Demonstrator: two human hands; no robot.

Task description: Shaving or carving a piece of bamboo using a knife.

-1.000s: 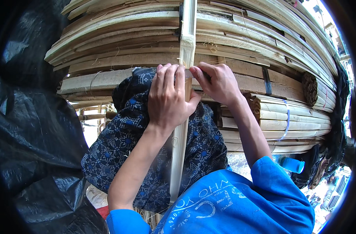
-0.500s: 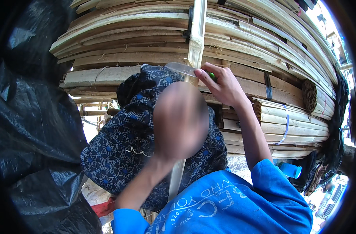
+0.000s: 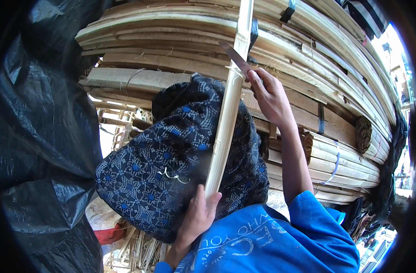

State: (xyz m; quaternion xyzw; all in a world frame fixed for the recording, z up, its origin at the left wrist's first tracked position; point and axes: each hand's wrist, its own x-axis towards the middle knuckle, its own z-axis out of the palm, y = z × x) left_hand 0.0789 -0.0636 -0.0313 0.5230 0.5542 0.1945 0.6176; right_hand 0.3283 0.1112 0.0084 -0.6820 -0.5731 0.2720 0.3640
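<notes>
**Left hand drops to base of bamboo strip, knife up at the node**

Since approx. 1 s ago the left hand has slid from beside the right, high on the bamboo strip, down to its lower end; it's now closed round the strip w/ thumb alongside. Strip runs near-vertical, tilted slightly right at the top, long axis from the lower grip up past the frame's top edge. Right hand is shut on a knife, handle hidden in the fist, blade angled up-left and meeting the strip's right edge just at a pale node, a thin curl lifting there. So the blade contact sits well above the left grip, along the strip's axis; right hand is the nearer one to it.

Behind the strip: dark blue patterned cloth draped over something. Further back, stacked bamboo slats in bundles. Black plastic sheet fills the left side. Person wears a blue shirt.
</notes>
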